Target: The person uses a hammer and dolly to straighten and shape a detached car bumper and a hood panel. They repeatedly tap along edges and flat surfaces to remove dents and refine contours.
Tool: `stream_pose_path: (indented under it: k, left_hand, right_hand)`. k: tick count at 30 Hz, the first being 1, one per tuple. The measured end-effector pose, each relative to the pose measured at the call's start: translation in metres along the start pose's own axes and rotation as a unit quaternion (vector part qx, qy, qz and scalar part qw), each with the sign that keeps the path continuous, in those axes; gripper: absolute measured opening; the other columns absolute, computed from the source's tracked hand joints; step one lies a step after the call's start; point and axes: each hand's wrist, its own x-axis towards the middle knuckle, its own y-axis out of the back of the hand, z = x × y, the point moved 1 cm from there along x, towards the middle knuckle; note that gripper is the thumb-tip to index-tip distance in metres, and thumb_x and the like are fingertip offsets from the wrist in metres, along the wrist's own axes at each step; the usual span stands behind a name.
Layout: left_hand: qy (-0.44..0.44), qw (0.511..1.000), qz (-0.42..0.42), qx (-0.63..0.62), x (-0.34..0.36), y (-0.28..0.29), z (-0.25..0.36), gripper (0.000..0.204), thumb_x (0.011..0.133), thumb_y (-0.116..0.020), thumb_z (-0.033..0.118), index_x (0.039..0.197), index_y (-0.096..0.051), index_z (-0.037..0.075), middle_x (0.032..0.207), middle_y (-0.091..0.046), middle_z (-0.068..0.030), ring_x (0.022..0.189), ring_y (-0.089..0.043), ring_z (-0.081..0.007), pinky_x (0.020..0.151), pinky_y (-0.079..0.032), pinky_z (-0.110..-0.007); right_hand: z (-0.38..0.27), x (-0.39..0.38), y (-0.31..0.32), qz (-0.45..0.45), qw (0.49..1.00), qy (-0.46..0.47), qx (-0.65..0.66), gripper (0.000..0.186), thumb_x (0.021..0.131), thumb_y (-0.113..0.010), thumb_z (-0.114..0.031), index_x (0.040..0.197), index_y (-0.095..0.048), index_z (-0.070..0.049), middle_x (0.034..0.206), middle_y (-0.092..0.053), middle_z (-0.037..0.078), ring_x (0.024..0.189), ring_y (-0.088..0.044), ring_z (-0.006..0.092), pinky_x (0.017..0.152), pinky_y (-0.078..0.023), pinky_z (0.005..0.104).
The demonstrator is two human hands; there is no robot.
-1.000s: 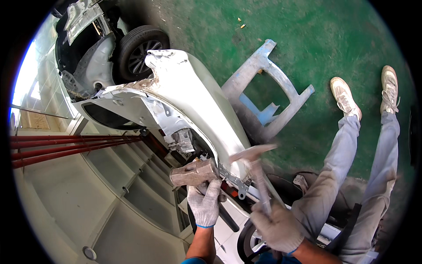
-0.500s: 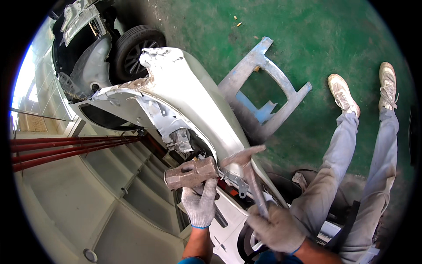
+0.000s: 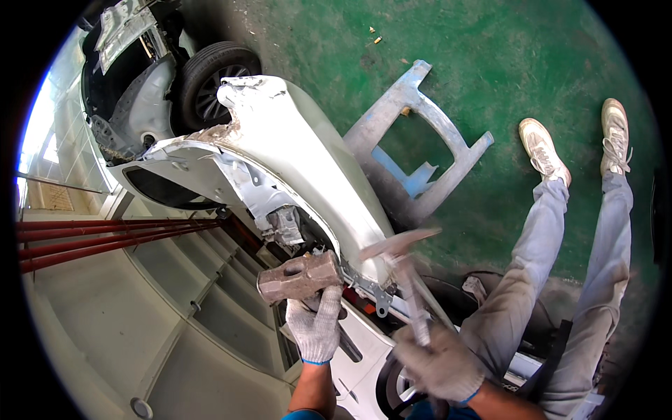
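My left hand [image 3: 315, 327], in a white knitted glove, grips a heavy rusty sledgehammer [image 3: 297, 277] just below its head. That head sits at the inner edge of a white car body panel [image 3: 329, 164]; whether it touches the metal I cannot tell. My right hand [image 3: 439, 360], gloved too, is wrapped round the handle of a smaller hammer [image 3: 397, 245] with a long narrow head. Motion smears this hammer over the panel's near end. Beside the sledgehammer, torn metal and a bracket with a hole [image 3: 381, 306] show along the panel's edge.
A worn plastic stool [image 3: 458, 133] lies against the panel on the green floor [image 3: 511, 56]. Further off is a wheel [image 3: 218, 84] within a stripped car body. Red pipes [image 3: 105, 234] run along the left. Legs in pale trousers and shoes [image 3: 542, 147] extend at right.
The smaller hammer's head has shifted slightly right and its handle stands more upright. My left hand and the sledgehammer have moved only slightly left in the picture, along with the scene.
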Motion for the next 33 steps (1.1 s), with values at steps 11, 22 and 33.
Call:
stream_pose_path:
  k: [11,22,33]
  left_hand:
    - [0.090,0.989,-0.047,-0.106,0.002,-0.002,-0.012,0.023,0.095,-0.071,0.010,0.109,-0.057,0.000,0.076,-0.061,-0.0060,0.052,-0.057,-0.0128,0.049,-0.053,-0.029]
    - [0.256,0.925,-0.123,-0.252,-0.022,-0.018,-0.049,0.016,0.098,-0.069,0.015,0.102,-0.059,0.004,0.066,-0.057,-0.0031,0.051,-0.054,-0.0136,0.050,-0.051,-0.030]
    - [0.325,0.881,-0.172,-0.299,-0.039,-0.026,-0.044,0.019,0.097,-0.069,0.017,0.103,-0.057,0.003,0.068,-0.055,-0.0046,0.051,-0.054,-0.0147,0.048,-0.047,-0.030]
  right_hand:
    - [-0.019,-0.024,0.043,0.215,0.970,0.116,-0.011,0.017,0.096,-0.068,-0.010,0.111,-0.060,-0.004,0.069,-0.056,0.002,0.054,-0.055,0.0096,0.046,-0.042,0.0263]
    - [0.025,-0.003,0.026,0.167,0.949,0.127,-0.236,0.018,0.097,-0.071,-0.018,0.102,-0.062,-0.003,0.074,-0.063,0.003,0.066,-0.063,0.0109,0.060,-0.051,0.0290]
    - [-0.003,-0.008,0.032,0.211,0.967,0.123,-0.070,0.014,0.098,-0.069,-0.015,0.103,-0.061,-0.004,0.070,-0.057,-0.001,0.058,-0.054,0.0083,0.050,-0.042,0.0261]
